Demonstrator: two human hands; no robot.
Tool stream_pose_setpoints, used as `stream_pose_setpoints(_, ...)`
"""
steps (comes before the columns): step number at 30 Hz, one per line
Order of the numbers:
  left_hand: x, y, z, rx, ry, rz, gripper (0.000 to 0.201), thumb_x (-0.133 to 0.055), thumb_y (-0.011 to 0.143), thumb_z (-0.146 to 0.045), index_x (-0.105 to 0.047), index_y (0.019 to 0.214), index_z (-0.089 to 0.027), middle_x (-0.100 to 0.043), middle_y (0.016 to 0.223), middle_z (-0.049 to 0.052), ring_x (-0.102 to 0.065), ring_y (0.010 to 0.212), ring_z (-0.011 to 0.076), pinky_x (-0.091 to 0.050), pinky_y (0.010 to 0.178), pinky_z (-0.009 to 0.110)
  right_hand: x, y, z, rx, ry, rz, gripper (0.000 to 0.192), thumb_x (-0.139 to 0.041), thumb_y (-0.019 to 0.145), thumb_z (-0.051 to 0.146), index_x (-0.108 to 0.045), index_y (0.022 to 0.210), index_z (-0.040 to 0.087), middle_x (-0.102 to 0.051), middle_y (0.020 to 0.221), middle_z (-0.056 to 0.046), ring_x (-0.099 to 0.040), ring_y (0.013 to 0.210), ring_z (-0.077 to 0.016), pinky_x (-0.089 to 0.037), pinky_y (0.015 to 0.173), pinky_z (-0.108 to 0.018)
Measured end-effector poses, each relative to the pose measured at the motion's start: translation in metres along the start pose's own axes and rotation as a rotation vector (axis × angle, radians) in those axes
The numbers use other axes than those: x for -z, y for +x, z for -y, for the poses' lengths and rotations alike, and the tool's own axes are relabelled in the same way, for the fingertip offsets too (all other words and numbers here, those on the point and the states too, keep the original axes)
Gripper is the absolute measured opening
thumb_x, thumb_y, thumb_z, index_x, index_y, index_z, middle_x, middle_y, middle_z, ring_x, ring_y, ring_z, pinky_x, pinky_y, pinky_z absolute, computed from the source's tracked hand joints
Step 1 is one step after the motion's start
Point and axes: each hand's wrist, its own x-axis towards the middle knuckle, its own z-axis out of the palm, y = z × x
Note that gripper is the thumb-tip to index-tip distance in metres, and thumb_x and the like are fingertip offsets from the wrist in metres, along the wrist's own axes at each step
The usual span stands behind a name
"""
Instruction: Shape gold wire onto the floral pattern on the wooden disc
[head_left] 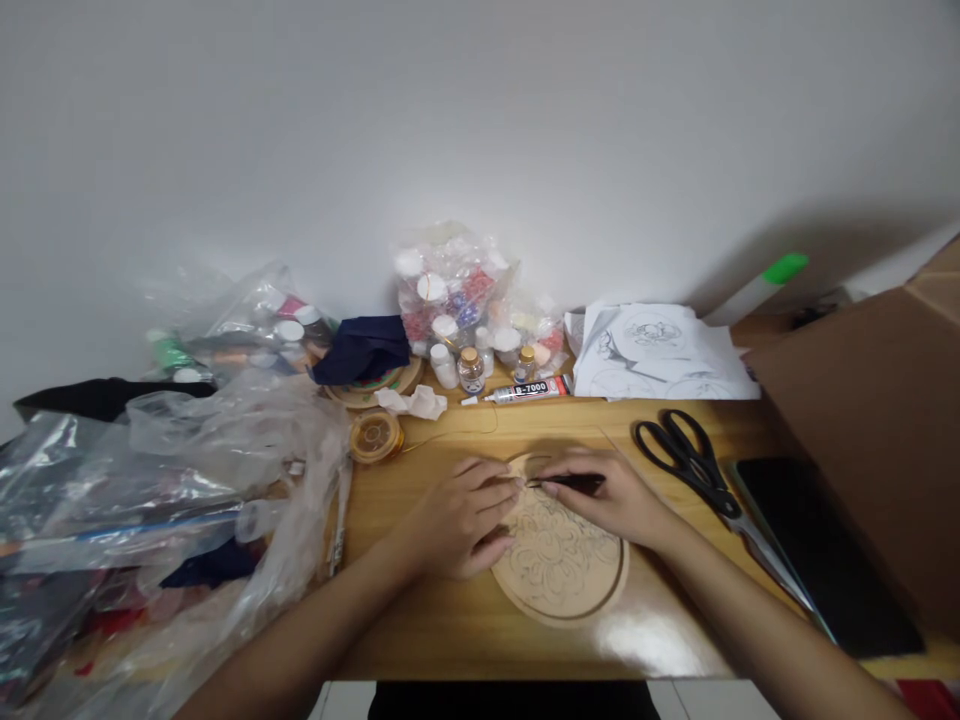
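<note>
A round pale wooden board (551, 575) with a raised rim lies on the table, its face covered in a drawn floral pattern. Over its left edge rests my left hand (471, 515), fingers stretched out and fingertips on the board; I see nothing held in it. My right hand (611, 495) is closed on slim black tweezers (574, 483) above the board's upper part. The tweezers' tips point left and meet close to my left fingertips. Whatever may be between the tips is too small to make out.
A spool of golden wire (375, 437) stands left of the board. Behind are a glue tube (531, 390), small jars (471, 370) and drawn sheets (660, 350). Black-handled scissors (720, 500), a dark phone (821, 550) and a cardboard box (862, 400) lie right. Plastic bags (247, 450) crowd the left.
</note>
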Motion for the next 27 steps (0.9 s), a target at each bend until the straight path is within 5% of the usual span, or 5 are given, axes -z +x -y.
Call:
stream_pose_setpoints(10,0.002,-0.001,0.001,0.050,-0.091,0.030,0.032,-0.056,0.088,-0.028,-0.064,0.115,-0.013,-0.070,0.117,0.012,-0.056,0.117,0.0280,-0.048,0.097,0.045,0.000,-0.001,0.000,0.018,-0.004,0.013,0.017,-0.060,0.087,0.025,-0.073,0.097,0.018,-0.076,0.096,-0.009,-0.071,0.087,-0.0164,-0.058,0.079,-0.029)
stream_pose_setpoints(15,0.001,-0.002,0.007,0.091,-0.255,-0.179,0.033,-0.053,0.091,-0.025,-0.060,0.122,-0.016,-0.068,0.121,0.013,-0.059,0.118,0.0230,-0.052,0.097,0.042,-0.001,-0.002,-0.004,0.056,0.011,0.052,0.019,-0.061,0.086,0.023,-0.072,0.100,0.018,-0.075,0.101,-0.009,-0.071,0.091,-0.0161,-0.057,0.080,-0.027)
stream_pose_setpoints(20,0.012,0.007,0.006,0.296,-0.011,-0.306,0.029,-0.049,0.095,-0.017,-0.058,0.122,-0.019,-0.062,0.127,0.012,-0.059,0.119,0.0207,-0.051,0.098,0.041,-0.002,-0.003,-0.001,0.097,0.021,0.044,0.017,-0.061,0.084,0.019,-0.071,0.098,0.018,-0.075,0.100,-0.009,-0.072,0.091,-0.0163,-0.056,0.081,-0.027)
stream_pose_setpoints(27,0.045,0.052,0.015,0.327,0.358,-0.312,0.037,-0.051,0.092,-0.018,-0.054,0.129,-0.021,-0.053,0.134,0.014,-0.050,0.125,0.0264,-0.045,0.102,0.047,-0.001,-0.006,-0.001,0.121,0.002,-0.043,0.016,-0.057,0.083,0.015,-0.070,0.093,0.015,-0.075,0.082,-0.007,-0.070,0.071,-0.0138,-0.055,0.065,-0.023)
